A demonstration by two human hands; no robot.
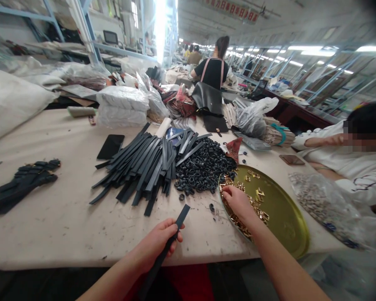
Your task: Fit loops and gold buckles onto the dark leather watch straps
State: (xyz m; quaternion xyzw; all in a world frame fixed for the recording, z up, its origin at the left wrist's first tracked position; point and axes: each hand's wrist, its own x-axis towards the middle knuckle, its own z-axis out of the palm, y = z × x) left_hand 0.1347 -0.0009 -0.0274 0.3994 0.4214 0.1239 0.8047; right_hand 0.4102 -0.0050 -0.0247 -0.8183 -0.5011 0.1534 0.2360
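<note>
My left hand (167, 238) is closed round a dark strap (183, 214), one end pointing up and away, the other hanging past the table edge. My right hand (238, 202) reaches over the left rim of a round gold-coloured tray (288, 217). Its fingers are pinched together among small gold metal buckles (260, 194); whether one is between them is hidden. Ahead of my left hand lies a loose pile of dark straps (141, 163). Beside it is a heap of small black loops (203, 167), with a few strays near the tray.
Straps with gold fittings (34, 175) lie at the left. A black phone (110, 146) rests behind the strap pile. Plastic-wrapped bundles (122, 106) and a black bag (208, 100) line the back. A person in white (329, 146) sits at the right, near a bag of small pieces (319, 200).
</note>
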